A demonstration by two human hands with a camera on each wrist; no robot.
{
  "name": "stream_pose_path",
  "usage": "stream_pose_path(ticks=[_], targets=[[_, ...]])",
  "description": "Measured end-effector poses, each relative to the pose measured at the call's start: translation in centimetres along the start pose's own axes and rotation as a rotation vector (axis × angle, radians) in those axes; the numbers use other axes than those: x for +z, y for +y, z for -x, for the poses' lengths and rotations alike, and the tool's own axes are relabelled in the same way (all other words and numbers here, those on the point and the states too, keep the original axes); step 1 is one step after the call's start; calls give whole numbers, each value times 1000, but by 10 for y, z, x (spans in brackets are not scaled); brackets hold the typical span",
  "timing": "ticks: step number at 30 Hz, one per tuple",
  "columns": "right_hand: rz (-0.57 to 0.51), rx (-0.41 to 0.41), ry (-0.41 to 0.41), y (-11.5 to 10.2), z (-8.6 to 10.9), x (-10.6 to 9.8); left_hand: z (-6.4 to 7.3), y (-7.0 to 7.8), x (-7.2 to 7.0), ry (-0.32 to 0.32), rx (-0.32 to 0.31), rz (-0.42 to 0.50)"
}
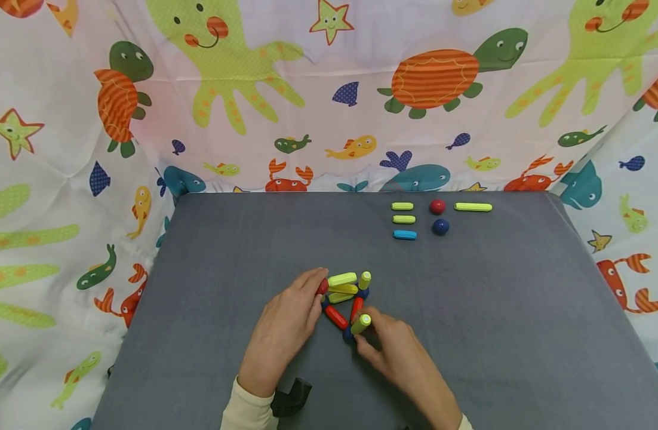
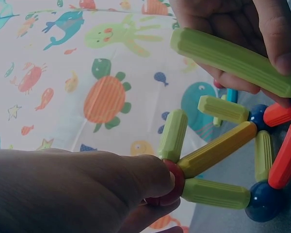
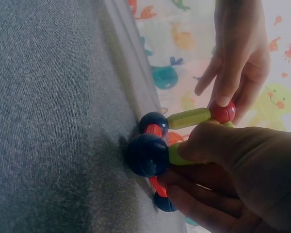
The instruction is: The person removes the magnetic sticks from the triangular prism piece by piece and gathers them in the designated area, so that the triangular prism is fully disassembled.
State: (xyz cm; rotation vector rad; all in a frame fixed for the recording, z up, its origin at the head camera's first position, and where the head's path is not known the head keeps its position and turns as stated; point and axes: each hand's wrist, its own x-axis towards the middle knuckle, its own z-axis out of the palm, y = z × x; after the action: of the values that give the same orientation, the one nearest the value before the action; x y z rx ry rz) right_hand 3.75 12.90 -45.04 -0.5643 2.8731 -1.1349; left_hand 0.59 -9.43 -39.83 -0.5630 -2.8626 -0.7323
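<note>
A magnetic stick-and-ball frame stands on the grey table between both hands. My left hand (image 1: 286, 319) pinches a red ball (image 2: 172, 188) at its raised left corner. From that ball run a yellow stick (image 2: 218, 148), a green stick (image 2: 216, 193) and a free-ended green stick (image 2: 173, 133). Blue balls (image 2: 266, 201) joined by red sticks (image 1: 337, 317) and a short green one form the base. My right hand (image 1: 399, 346) pinches an upright green stick (image 2: 233, 60) whose lower end meets the near blue ball (image 3: 148, 155). Another green stick (image 1: 365, 280) rises from the far blue ball.
At the back of the table (image 1: 243, 239) lie two short green sticks (image 1: 403, 219), a blue stick (image 1: 405, 235), a red ball (image 1: 437, 206), a blue ball (image 1: 440, 226) and a longer green stick (image 1: 473, 207). A black curved piece (image 1: 292, 398) is beside the left sleeve.
</note>
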Motion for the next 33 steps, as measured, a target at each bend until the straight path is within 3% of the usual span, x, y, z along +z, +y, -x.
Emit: stream_pose_path(ticks=[10, 19, 23, 29, 33], targets=[[-20, -40, 38, 2, 2, -3, -1, 1, -2, -18, -13, 13], [-39, 32, 91, 8, -1, -15, -1, 2, -3, -48, -37, 26], [-39, -7, 142, 16, -2, -25, 0, 1, -3, -45, -40, 29], [54, -122, 285, 33, -3, -41, 0, 1, -3, -40, -34, 33], [109, -115, 327, 46, -3, -55, 0, 1, -3, -44, -37, 40]])
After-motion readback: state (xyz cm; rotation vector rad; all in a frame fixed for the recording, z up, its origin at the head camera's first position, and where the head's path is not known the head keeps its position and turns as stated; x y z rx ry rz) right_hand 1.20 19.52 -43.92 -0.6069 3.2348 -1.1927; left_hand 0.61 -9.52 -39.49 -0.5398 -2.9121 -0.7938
